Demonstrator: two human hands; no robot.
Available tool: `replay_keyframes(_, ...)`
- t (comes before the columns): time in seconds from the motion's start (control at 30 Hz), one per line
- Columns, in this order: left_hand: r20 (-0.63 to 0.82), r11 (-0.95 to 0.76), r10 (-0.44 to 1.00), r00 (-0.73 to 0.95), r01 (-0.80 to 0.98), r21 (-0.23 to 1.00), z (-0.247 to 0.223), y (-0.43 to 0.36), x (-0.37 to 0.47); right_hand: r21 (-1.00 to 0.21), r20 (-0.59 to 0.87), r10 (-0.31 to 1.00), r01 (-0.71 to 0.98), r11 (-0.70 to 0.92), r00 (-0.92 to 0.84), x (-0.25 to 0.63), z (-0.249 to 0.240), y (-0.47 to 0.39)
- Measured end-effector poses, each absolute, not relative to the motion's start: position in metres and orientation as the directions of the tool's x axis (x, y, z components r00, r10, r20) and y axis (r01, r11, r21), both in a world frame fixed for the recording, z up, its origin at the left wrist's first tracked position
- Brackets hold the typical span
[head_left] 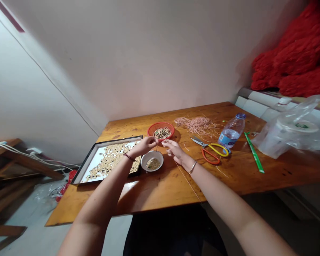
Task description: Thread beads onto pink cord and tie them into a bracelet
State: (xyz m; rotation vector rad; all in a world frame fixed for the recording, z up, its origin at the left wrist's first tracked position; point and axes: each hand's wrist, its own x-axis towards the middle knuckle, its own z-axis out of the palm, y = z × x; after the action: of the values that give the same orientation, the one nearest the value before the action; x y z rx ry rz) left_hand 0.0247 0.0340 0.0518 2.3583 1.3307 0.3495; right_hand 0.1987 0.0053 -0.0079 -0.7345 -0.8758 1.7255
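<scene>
Both hands are raised over the table, close together, between a red basket (149, 132) of beads and a white bowl (161, 165) with pale beads in it. My left hand (144, 146) has its fingertips pinched together on a thin string. Facing it, my right hand (175, 149) is closed on the same thin string (187, 180), which trails down past the wrist to the table's front edge. Any bead between the fingertips is too small to make out. A black-rimmed tray (90, 156) of scattered beads lies beside my left forearm.
Scissors (212, 151) with orange and yellow handles lie right of my right hand. Behind them are pink strings (196, 124) and a water bottle (232, 131). Farther right are a green packet (254, 153) and a plastic bag (274, 138). The wooden table (154, 199) ends at the wall.
</scene>
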Motion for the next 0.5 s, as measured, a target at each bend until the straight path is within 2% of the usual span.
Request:
replay_keyframes(0.03,0.069,-0.45,0.85,0.522,0.652,0.61,0.05,0.027,0.027,-0.869,-0.055,0.958,-0.459,-0.185,-0.282,0.197,-0.007,0.002)
replay_keyframes(0.1,0.113,-0.377,0.869,0.482,0.497,0.782,0.044,0.014,0.032,-0.909,-0.026,0.95,-0.389,-0.151,-0.31,0.192,-0.005,-0.003)
replay_keyframes(0.17,0.107,-0.292,0.907,0.406,0.426,0.856,0.037,0.004,0.035,-0.913,0.017,0.942,-0.389,-0.122,-0.334,0.187,-0.005,-0.007)
replay_keyframes(0.27,0.117,-0.267,0.932,0.343,0.433,0.861,0.029,-0.001,0.031,-0.91,0.052,0.953,-0.408,-0.078,-0.298,0.183,-0.006,-0.009)
replay_keyframes(0.33,0.176,-0.335,0.928,0.328,0.53,0.779,0.027,-0.002,0.022,-0.926,-0.005,0.965,-0.362,-0.104,-0.263,0.183,-0.008,-0.007)
replay_keyframes(0.37,0.211,-0.375,0.922,0.325,0.612,0.696,0.027,-0.003,0.016,-0.937,-0.045,0.97,-0.327,-0.124,-0.238,0.184,-0.009,-0.006)
replay_keyframes(0.43,0.261,-0.435,0.899,0.351,0.787,0.438,0.03,-0.005,0.003,-0.956,-0.085,0.98,-0.264,-0.131,-0.178,0.186,-0.011,-0.004)
replay_keyframes(0.5,0.187,-0.487,0.871,0.454,0.848,0.209,0.034,-0.009,-0.006,-0.971,-0.071,0.989,-0.217,-0.098,-0.131,0.189,-0.011,-0.004)
